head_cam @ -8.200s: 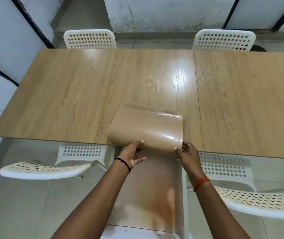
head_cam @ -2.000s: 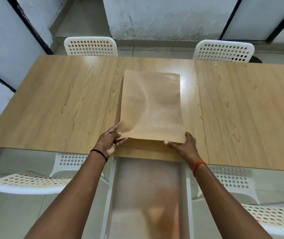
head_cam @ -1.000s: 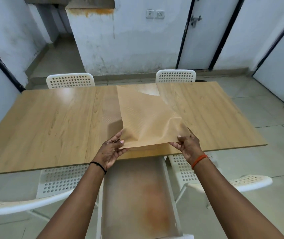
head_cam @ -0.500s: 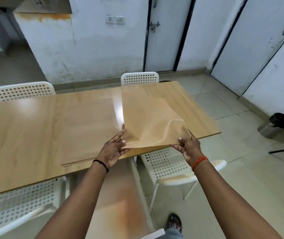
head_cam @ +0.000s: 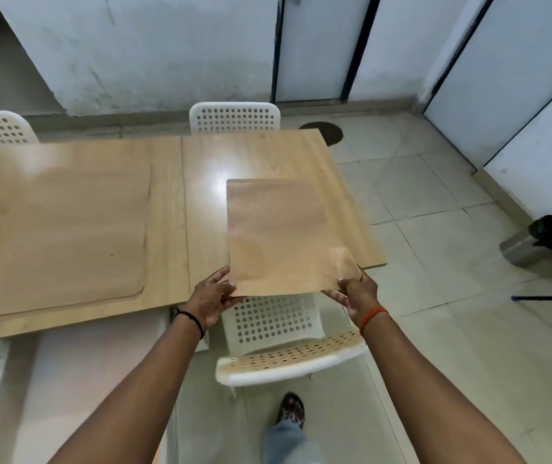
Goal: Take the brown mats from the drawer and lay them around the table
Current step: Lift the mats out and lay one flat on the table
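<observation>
A brown mat (head_cam: 288, 236) held over the table's (head_cam: 201, 202) right end, others (head_cam: 67, 236) stacked left.

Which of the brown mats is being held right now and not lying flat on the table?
The mat on the right, gripped at its near corners by the left hand and right hand. The other mats lie untouched on the table.

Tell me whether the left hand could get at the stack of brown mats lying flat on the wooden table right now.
Probably not yet: the left hand and right hand both grip the brown mat. The stack of brown mats itself lies uncovered.
</observation>
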